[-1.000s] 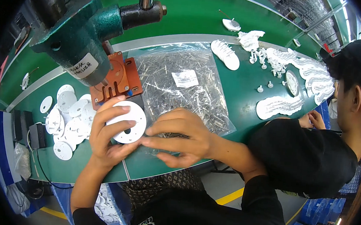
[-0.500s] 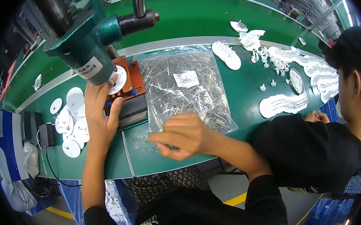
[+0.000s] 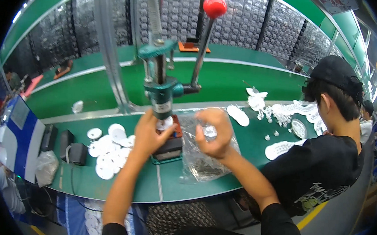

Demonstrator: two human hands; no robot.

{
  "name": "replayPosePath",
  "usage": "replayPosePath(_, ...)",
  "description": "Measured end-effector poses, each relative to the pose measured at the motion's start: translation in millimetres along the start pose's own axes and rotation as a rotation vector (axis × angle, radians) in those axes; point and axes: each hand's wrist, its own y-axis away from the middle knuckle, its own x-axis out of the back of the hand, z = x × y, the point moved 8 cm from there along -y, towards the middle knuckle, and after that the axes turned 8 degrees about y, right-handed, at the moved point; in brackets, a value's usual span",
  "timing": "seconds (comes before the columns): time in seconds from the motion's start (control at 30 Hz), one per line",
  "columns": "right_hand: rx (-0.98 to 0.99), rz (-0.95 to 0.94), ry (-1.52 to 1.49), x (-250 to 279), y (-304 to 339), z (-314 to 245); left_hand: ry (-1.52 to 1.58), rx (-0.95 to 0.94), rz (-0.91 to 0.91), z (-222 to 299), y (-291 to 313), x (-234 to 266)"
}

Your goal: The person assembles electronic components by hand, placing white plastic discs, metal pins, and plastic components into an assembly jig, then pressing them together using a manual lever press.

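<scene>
A green hand press (image 3: 160,89) with a red-knobbed lever (image 3: 200,48) stands over an orange fixture (image 3: 176,130). On the fixture, beneath the ram, lies a white disc (image 3: 166,124). My left hand (image 3: 148,134) is at the disc's near left side, fingers stretched out and thumb apart; the ram partly hides its fingertips. Raised above a clear bag of thin metal pins (image 3: 207,167), my right hand (image 3: 217,135) is smeared by motion. Its fingers are curled, with a gap between thumb and forefinger, where the bag's white label shows.
White discs (image 3: 107,151) lie piled left of my left arm. Black power adapters (image 3: 77,153) and a blue-white machine (image 3: 19,134) stand farther left. At right a person in black (image 3: 325,162) sits by white discs and small clear parts (image 3: 268,137).
My head view has tilted up, bringing the whole lever and the back shelving into sight. My right hand has risen from the bag's near edge to above its middle. My left hand stays at the fixture.
</scene>
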Motion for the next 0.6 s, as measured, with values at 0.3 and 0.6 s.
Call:
replayPosePath(0.3, -0.284, 0.183, -0.093, -11.7, -199.2, 28.7, -0.077, 0.054, -0.008, -29.1, 32.5, -1.5)
replayPosePath(0.6, -0.377, 0.252, -0.579, 49.9, 14.1, -41.8, -0.025, 0.069, -0.077, -26.2, 22.7, -10.1)
